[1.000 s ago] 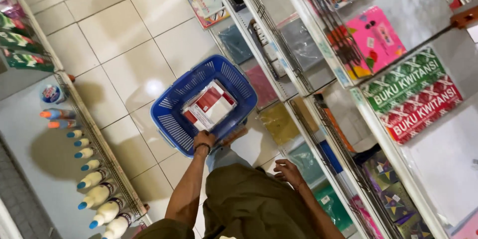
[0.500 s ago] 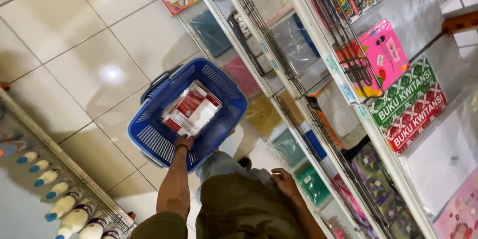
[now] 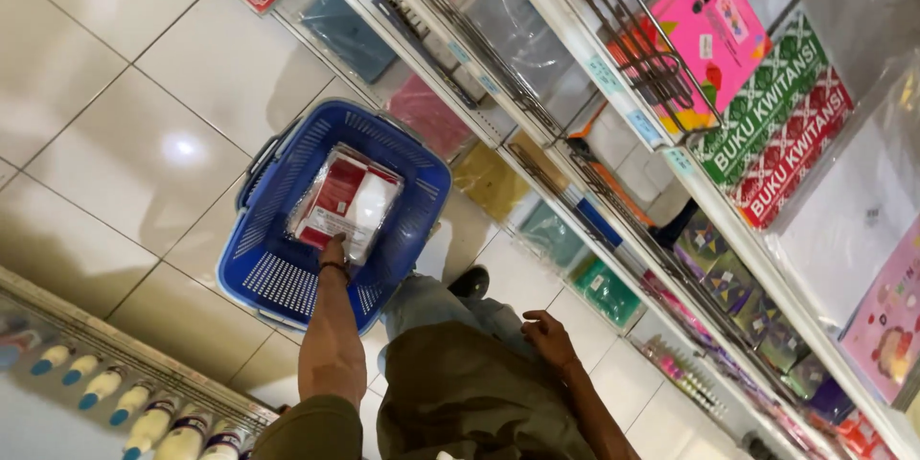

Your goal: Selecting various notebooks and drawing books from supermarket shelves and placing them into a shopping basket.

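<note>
A blue plastic shopping basket [image 3: 261, 280] stands on the tiled floor in front of me. Inside it lies a red and white pack in clear plastic wrap [image 3: 347, 194]. My left hand [image 3: 333, 254] reaches down into the basket and grips the near edge of that pack; a dark band sits on the wrist. My right hand [image 3: 548, 335] hangs beside my olive trouser leg, holding nothing, with its fingers loosely curled and apart. It is close to the lower shelves on my right.
Tall white shelving [image 3: 537, 10] along my right holds plastic folders, a pink package [image 3: 714, 24], green and red booklets [image 3: 781, 125] and coloured paper packs. A low shelf with blue-capped bottles [image 3: 101, 388] runs along the lower left. My dark shoe [image 3: 470, 281] is beside the basket.
My view has swung toward the shelving and drawn closer. My left hand has gone from the basket's near rim further in, onto the wrapped pack. My right hand stays by my leg.
</note>
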